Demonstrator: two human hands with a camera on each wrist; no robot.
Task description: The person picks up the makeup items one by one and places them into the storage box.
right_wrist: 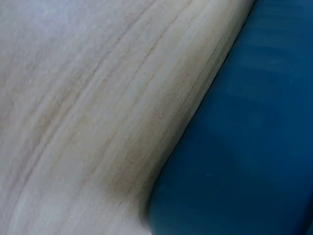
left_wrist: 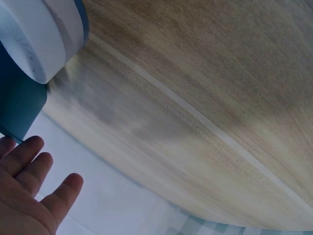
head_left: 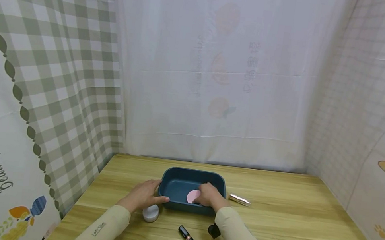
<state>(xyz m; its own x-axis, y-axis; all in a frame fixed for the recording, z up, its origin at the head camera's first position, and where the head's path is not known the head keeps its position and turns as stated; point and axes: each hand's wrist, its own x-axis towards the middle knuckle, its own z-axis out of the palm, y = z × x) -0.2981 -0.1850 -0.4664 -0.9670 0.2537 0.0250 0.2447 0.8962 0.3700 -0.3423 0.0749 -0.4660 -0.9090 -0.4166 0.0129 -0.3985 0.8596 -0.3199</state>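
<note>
Just below the centre of the head view, our right hand (head_left: 211, 196) seems to pinch the pink disc (head_left: 192, 196) inside the box (head_left: 182, 206). Our left hand (head_left: 145, 195), its fingers spread, touches the box's left end. We would do well to lower the disc flat and brace the box lightly, minding the jar (head_left: 150, 213) close by. The left wrist view shows the jar's side, upper left; the right wrist view shows neither disc nor fingers.
</note>
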